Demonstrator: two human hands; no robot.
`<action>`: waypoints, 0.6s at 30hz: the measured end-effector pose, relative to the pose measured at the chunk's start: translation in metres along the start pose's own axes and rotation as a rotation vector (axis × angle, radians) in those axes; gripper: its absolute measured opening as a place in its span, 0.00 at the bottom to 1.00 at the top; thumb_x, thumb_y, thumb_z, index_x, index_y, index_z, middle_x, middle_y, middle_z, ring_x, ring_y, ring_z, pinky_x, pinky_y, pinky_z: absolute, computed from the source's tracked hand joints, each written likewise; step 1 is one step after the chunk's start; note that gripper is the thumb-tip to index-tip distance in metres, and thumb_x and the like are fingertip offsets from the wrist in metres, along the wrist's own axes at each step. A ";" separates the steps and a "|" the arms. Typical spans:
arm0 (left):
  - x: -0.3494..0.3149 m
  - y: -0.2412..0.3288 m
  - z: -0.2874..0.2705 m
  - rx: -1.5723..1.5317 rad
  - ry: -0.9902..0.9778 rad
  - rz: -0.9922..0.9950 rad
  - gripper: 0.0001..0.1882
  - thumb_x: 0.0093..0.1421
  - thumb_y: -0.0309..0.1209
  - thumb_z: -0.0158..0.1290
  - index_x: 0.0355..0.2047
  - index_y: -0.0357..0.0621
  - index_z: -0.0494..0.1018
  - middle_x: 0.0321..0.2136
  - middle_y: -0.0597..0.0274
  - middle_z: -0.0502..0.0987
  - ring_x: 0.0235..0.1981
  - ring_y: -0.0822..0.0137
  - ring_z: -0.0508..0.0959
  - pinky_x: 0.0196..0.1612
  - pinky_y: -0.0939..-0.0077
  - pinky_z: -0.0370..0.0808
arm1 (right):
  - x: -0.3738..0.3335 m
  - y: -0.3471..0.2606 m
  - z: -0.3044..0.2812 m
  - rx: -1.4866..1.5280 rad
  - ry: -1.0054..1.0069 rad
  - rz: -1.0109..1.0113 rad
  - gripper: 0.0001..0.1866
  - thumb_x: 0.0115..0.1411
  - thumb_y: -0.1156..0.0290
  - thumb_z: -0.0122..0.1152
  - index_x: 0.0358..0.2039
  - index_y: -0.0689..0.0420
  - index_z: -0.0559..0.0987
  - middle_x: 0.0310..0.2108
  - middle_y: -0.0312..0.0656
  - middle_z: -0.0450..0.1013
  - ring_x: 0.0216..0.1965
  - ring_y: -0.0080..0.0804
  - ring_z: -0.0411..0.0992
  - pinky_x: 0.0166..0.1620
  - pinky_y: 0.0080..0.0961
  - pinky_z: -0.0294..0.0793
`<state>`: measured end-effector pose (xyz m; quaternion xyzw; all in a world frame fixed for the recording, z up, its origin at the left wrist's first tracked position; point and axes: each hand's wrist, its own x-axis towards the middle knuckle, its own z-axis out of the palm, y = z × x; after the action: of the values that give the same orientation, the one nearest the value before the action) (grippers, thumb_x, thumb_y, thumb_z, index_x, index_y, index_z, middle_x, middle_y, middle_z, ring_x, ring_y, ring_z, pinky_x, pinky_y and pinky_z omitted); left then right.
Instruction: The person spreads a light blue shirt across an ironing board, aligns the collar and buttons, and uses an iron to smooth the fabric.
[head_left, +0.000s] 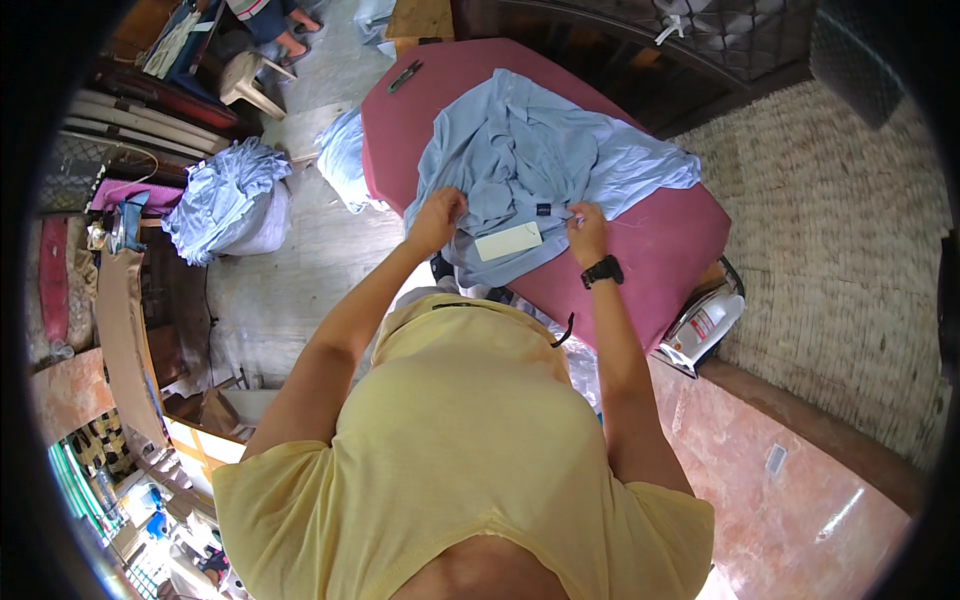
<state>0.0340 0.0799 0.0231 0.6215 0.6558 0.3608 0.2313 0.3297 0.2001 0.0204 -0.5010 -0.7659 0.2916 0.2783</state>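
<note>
A light blue shirt [530, 140] lies spread and rumpled over a padded, maroon-covered table [665, 245]. My left hand [436, 222] pinches the cloth near the shirt's left edge. On the other side, my right hand [588, 234], with a black watch on the wrist, grips the shirt with bent fingers close to the collar area. Between the hands sit a small dark neck label [544, 210] and a blank-looking white card tag [508, 241] resting on the fabric. The fingertips of both hands are partly hidden by folds.
Small thread snips [404, 77] lie at the table's far left corner. A white iron [706, 322] stands by the right edge. Piled blue garments [228, 205] are at left, and more blue cloth [345, 160] hangs beside the table. A person's legs [292, 42] and a stool [248, 84] are farther back.
</note>
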 end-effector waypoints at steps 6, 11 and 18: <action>0.017 0.036 -0.015 0.045 0.143 0.095 0.17 0.53 0.32 0.61 0.41 0.42 0.69 0.41 0.56 0.71 0.43 0.50 0.74 0.42 0.60 0.72 | 0.033 0.001 -0.043 0.211 -0.140 0.104 0.09 0.53 0.78 0.66 0.36 0.62 0.80 0.28 0.38 0.74 0.25 0.22 0.72 0.27 0.19 0.71; 0.021 0.011 -0.012 0.131 -0.025 -0.046 0.16 0.51 0.33 0.64 0.37 0.43 0.73 0.33 0.56 0.74 0.36 0.47 0.74 0.39 0.64 0.72 | 0.071 -0.037 -0.085 0.357 -0.193 0.090 0.10 0.52 0.77 0.68 0.35 0.64 0.79 0.28 0.40 0.74 0.22 0.22 0.74 0.24 0.19 0.74; 0.020 0.055 -0.047 -0.449 -0.514 -0.174 0.24 0.51 0.33 0.68 0.43 0.33 0.71 0.32 0.60 0.74 0.34 0.63 0.74 0.39 0.71 0.72 | 0.091 -0.021 -0.152 -0.285 0.461 -0.165 0.13 0.50 0.80 0.66 0.38 0.61 0.80 0.37 0.52 0.73 0.38 0.45 0.73 0.41 0.38 0.73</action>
<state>0.0319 0.0886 0.0976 0.5673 0.5311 0.3067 0.5496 0.3947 0.3031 0.1500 -0.5242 -0.7538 0.0360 0.3945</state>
